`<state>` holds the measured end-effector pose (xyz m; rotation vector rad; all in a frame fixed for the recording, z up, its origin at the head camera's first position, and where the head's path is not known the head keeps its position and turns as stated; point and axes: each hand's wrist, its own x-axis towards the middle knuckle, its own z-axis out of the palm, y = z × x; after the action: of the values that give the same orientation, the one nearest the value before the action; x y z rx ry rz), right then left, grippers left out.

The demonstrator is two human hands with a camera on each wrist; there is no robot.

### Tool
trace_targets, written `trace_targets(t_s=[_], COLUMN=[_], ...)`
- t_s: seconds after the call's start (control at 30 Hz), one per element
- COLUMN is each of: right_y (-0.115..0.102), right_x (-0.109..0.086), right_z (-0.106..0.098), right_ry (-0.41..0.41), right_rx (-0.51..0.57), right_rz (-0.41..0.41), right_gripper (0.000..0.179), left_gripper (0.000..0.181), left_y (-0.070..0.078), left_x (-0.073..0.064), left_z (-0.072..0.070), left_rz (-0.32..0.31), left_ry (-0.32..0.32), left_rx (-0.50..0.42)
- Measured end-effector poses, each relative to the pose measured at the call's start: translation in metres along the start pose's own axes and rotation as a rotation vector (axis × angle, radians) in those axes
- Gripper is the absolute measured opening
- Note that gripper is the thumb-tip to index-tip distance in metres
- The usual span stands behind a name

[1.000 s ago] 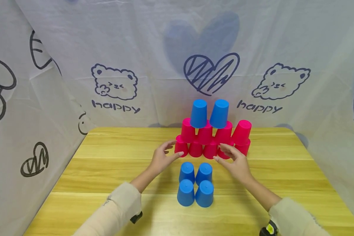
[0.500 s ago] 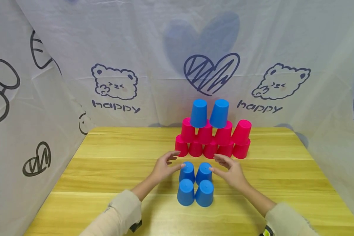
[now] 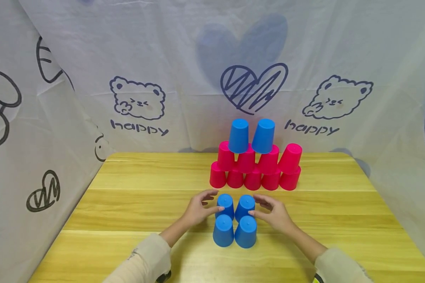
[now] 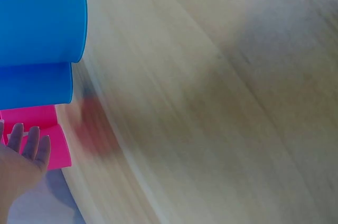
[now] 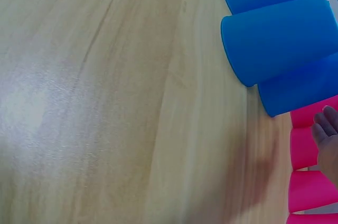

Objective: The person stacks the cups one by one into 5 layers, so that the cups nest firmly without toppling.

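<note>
Four-square in front of me, several blue cups stand upside down on the table. My left hand (image 3: 197, 209) is at the back left blue cup (image 3: 226, 201), thumb across its front and fingers extended past its left side. Mirroring it, my right hand (image 3: 277, 215) is at the back right blue cup (image 3: 245, 203), thumb by its front. Both hands have relaxed, spread fingers; firm contact is not visible. The front left cup (image 3: 223, 234) and front right cup (image 3: 246, 235) stand nearer me. In the wrist views, the left fingers (image 4: 31, 142) and right fingers (image 5: 326, 121) look fairly straight.
Behind stand two rows of upside-down pink cups (image 3: 253, 179), stacked. Two more blue cups (image 3: 239, 136) sit on top of the upper row. The wooden table (image 3: 134, 188) meets a white printed cloth (image 3: 191, 78) at the back and sides.
Both hands have drawn back toward me and lowered, from beside the pink cups to the back pair of blue cups. The cups themselves have not moved.
</note>
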<state>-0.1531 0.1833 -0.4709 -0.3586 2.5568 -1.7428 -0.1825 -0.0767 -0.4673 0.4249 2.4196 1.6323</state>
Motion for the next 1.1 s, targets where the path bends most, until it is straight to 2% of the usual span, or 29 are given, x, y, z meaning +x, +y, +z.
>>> trace_targets(t_s=[0.3,0.53,0.77,1.1], right_y=[0.011,0.017,0.023,0.025], right_x=[-0.001,-0.002,-0.001,0.004], right_z=[0.002,0.003,0.009,0.016], right_ry=[-0.01,-0.038,-0.024,-0.018], right_rx=[0.008,0.024,0.049,0.029], right_rz=[0.033,0.068,0.072,0.105], right_gripper=[0.053,0.052,0.049,0.048], left_gripper=[0.054,0.051,0.05,0.05], left_y=[-0.008,-0.012,-0.014,-0.016], left_x=[-0.003,-0.001,0.001,0.004], left_z=[0.006,0.011,0.017,0.019], left_rz=[0.038,0.026,0.054,0.029], left_ry=[-0.024,-0.015,-0.026,-0.032], left_rx=[0.029,0.035,0.048,0.071])
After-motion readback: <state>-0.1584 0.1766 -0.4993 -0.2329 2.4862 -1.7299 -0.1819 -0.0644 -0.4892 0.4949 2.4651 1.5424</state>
